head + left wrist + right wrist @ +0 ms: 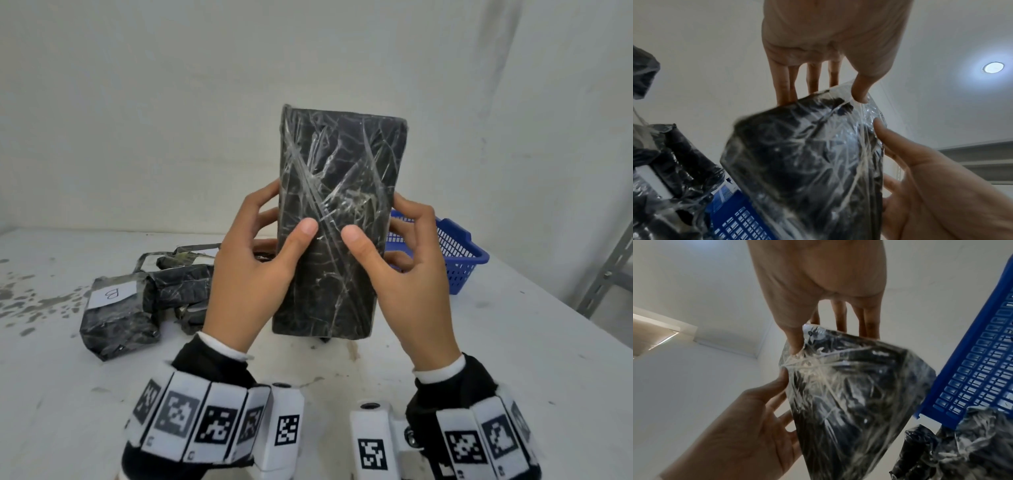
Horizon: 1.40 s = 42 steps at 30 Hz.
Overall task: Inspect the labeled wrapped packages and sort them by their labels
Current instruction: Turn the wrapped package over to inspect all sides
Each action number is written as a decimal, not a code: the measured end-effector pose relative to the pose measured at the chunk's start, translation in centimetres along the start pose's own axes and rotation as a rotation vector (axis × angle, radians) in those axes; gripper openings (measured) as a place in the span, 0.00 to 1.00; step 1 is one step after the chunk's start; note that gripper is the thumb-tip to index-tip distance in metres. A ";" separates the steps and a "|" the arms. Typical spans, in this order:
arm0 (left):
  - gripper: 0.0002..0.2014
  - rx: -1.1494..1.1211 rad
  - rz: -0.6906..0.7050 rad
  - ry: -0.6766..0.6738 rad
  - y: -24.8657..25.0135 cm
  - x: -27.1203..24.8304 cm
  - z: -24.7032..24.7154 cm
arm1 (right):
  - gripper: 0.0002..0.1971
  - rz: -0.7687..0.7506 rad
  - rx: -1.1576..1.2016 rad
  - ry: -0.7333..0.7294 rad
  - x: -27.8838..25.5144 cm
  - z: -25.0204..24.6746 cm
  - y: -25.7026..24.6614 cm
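We hold one wrapped package point(337, 219) upright at frame centre, left hand point(255, 270) and right hand point(404, 274) both gripping its sides, thumbs in front. No label visible on this face (sorting barely begun?). The pile point(147, 291) waits lower left, blue basket point(459, 253) right.

A tall black plastic-wrapped package point(337, 219) held upright above the table; other wrapped packages point(144, 294) lie piled left.

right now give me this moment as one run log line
both hands hold black wrapped package upright | no label showing | B-labelled package on table | blue basket behind
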<state>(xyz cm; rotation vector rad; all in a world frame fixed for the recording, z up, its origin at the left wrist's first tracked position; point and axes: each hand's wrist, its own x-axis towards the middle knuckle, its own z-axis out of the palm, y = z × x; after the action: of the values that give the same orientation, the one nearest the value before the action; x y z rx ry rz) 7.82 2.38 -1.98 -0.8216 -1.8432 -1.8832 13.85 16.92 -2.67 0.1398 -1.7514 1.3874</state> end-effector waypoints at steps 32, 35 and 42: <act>0.28 -0.097 0.133 0.025 1.2 -0.6 0.4 | 0.35 -0.038 -0.076 -0.001 0.3 -0.2 -1.4; 0.21 -0.095 0.165 0.034 1.3 -0.5 0.3 | 0.35 -0.021 -0.054 -0.004 0.1 -0.3 -1.7; 0.14 -0.173 0.146 0.038 1.5 -0.3 -0.2 | 0.40 0.016 -0.051 0.017 -0.2 0.0 -1.8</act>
<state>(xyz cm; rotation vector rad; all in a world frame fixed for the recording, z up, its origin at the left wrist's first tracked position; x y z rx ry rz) 8.96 2.07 -1.06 -0.9428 -1.5696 -1.9693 14.95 16.13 -1.43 0.0864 -1.7757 1.3499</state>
